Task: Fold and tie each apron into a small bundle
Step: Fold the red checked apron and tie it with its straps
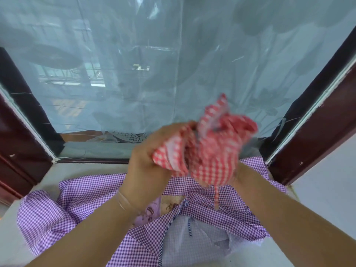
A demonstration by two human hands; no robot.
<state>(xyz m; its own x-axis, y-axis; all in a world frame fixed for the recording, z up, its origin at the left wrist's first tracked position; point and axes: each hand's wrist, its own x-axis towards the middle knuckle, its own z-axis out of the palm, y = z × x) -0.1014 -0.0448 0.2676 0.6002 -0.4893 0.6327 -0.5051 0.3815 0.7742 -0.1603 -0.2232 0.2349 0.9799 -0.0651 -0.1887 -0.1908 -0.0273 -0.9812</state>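
We see a bunched red checked apron (pixel 210 151) gripped above a purple checked apron (pixel 92 195) lying spread underneath.

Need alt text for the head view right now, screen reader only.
Both hands hold a bunched red-and-white checked apron in the air, the left hand gripping its left side and the right hand mostly hidden beneath it. Below, a purple-and-white checked apron lies spread on a pale ledge before a plastic-covered window.

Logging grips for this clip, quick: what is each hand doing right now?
Left hand: grips the red checked apron bundle.
Right hand: mostly hidden under the same bundle; appears to hold it, fingers not visible.
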